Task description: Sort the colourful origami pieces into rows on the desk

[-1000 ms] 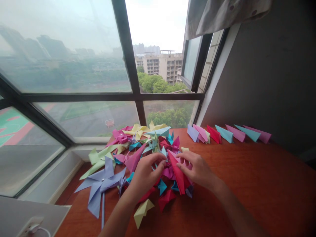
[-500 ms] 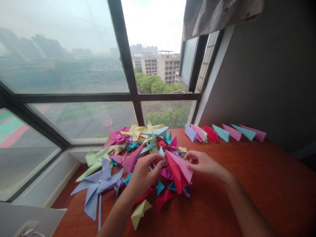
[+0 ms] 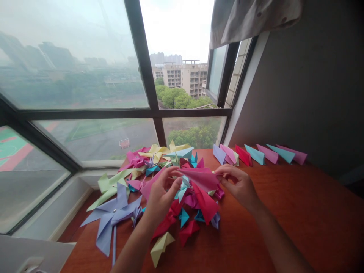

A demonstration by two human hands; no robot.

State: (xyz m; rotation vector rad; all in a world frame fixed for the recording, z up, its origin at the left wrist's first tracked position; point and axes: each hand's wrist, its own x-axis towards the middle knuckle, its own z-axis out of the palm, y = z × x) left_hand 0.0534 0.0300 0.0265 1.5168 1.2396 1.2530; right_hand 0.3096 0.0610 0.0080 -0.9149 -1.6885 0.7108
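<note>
A pink paper plane [image 3: 200, 178] is held level between my hands, its nose to the left. My left hand [image 3: 163, 191] has its fingertips closed at the nose. My right hand [image 3: 237, 185] pinches the tail end between thumb and fingers. Just below it, a red paper plane [image 3: 205, 203] lies on the pile of folded paper. Near my left hand are a blue paper pinwheel [image 3: 113, 212] on a stick, a teal folded piece [image 3: 184, 217] and a pale yellow folded piece [image 3: 161, 246].
Several paper planes stand in a row along the back right of the wooden table [image 3: 284, 212], including a red one [image 3: 243, 154]. Yellow [image 3: 156, 152] and green pinwheels [image 3: 112, 187] lie at the back left. A window frame [image 3: 153, 113] rises behind the table.
The pink plane has been lifted off the red one and turned from a steep slant to level. My left hand now meets its nose; my right hand has moved slightly right.
</note>
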